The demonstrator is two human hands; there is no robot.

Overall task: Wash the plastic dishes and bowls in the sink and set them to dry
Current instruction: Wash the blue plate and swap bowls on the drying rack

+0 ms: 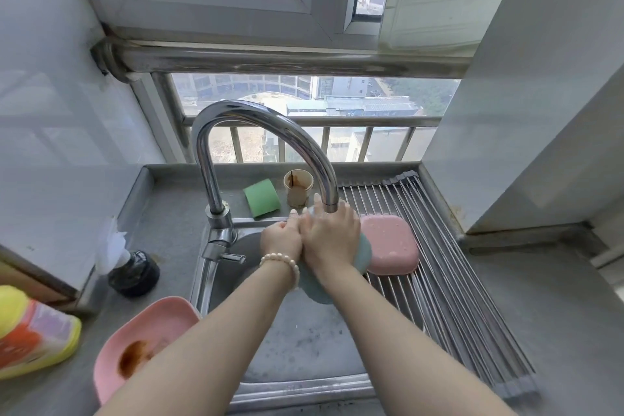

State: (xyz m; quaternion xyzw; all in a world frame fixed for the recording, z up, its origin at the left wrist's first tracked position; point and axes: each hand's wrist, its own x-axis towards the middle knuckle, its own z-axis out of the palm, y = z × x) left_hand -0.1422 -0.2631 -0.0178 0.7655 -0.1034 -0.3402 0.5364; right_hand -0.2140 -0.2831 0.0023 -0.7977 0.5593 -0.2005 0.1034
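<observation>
A pale green plastic dish is held on edge over the sink, just below the tap spout. My left hand grips its far rim, fingers curled over the edge. My right hand lies spread across the dish's back, fingertips over the top rim. A pink dish lies upside down on the roll-up drying rack to the right. Another pink dish, stained brown inside, sits on the counter at the sink's left edge.
A green sponge and a stained beige cup stand behind the sink. The curved chrome tap rises at the sink's back left. A yellow detergent bottle lies far left, beside a dark round object.
</observation>
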